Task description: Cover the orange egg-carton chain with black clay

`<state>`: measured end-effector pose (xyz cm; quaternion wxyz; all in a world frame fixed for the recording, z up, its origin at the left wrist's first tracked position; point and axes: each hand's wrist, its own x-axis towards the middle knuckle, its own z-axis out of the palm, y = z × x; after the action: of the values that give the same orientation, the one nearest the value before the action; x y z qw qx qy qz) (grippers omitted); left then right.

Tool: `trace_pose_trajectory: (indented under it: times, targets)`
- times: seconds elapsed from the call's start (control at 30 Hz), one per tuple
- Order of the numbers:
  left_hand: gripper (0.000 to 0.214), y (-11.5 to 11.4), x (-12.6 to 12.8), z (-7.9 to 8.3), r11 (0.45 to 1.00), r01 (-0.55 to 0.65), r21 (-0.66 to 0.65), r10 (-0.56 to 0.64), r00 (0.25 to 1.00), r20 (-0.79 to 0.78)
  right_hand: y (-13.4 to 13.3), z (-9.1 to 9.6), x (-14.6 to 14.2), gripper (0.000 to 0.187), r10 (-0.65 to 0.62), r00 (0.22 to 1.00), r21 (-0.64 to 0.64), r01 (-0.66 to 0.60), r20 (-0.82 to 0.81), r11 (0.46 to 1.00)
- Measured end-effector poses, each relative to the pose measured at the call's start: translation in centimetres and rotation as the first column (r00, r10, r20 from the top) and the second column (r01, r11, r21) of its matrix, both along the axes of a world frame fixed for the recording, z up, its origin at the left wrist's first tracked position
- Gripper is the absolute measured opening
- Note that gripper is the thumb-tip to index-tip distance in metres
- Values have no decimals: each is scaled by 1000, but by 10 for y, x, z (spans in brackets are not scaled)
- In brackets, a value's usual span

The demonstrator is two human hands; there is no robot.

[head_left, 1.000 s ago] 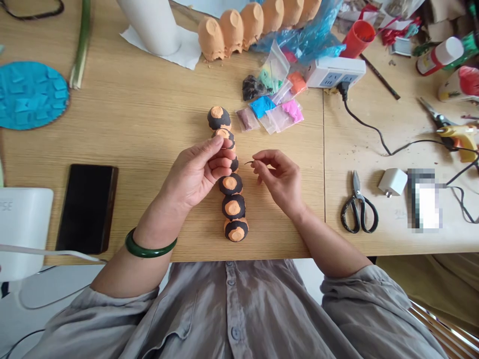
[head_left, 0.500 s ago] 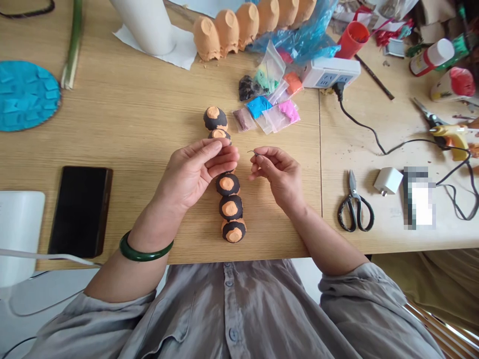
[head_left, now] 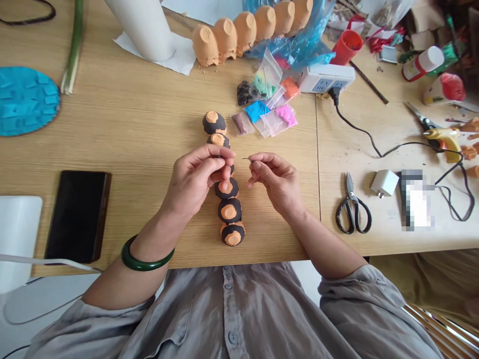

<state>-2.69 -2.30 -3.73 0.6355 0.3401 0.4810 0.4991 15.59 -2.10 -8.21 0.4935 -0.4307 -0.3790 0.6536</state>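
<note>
The left hand (head_left: pixel 194 182) is above the black-and-orange bumpy strip (head_left: pixel 229 211) on the counter (head_left: pixel 277 224), fingers narrow, whether gripping anything I cannot tell; right of it, the right hand's (head_left: pixel 280 184) fingers pinch a thin dark strand (head_left: pixel 246 158).

"What sort of place is shown?"

"A craft workspace is suggested: on the wooden table (head_left: pixel 149 119), small bags of coloured material (head_left: pixel 257 110) are strewn beyond the right hand (head_left: pixel 279 184), and scissors (head_left: pixel 352 198) are laid to its right."

"Can home be told from workshop?"

"No, though a glue gun (head_left: pixel 449 135) is seen farther right."
</note>
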Motion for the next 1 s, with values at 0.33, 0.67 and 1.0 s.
trace_pose_trajectory:
  times: [0.33, 0.67, 1.0]
  targets:
    - [15, -8, 2, -11, 990, -10, 141, 43, 972, -230, -3, -2, -1, 42, 16, 999, 59, -18, 36, 998]
    - [10, -10, 1, -15, 977, 113, 183, -42, 935, -353, -6, 1, -4, 43, 24, 998, 136, -33, 66, 990]
    - [12, -11, 2, -11, 963, 156, 218, -57, 915, -400, -8, 2, -6, 45, -18, 991, 203, -10, 134, 979]
